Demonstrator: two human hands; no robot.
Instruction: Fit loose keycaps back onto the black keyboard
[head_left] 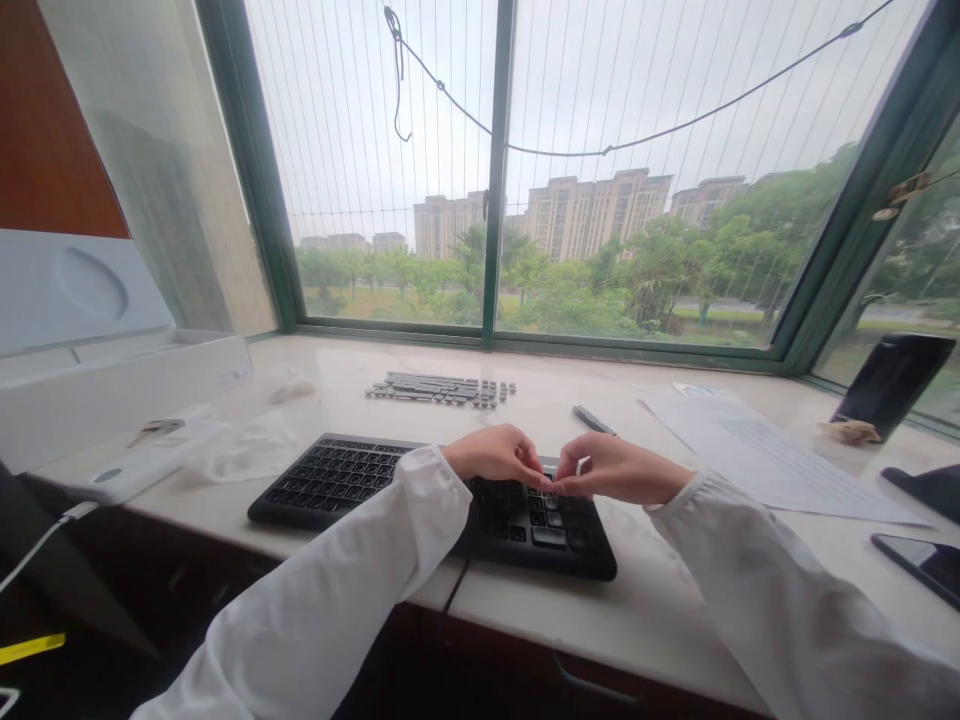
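Observation:
A black keyboard (pixel 345 482) lies on the pale stone window ledge (pixel 660 600) in front of me. My left hand (pixel 495 455) and my right hand (pixel 619 470) meet fingertip to fingertip over the keyboard's right part, both with fingers curled into a pinch. What they pinch is too small to make out. White sleeves cover both my arms. A set of loose grey keycaps (pixel 441 389) lies in rows farther back on the ledge.
An open white box (pixel 112 385) stands at the left, with clear plastic wrap (pixel 240 450) beside it. A pen (pixel 592 419), paper sheets (pixel 772 455), a propped black phone (pixel 892 385) and another phone (pixel 919 565) lie at the right. The window is behind.

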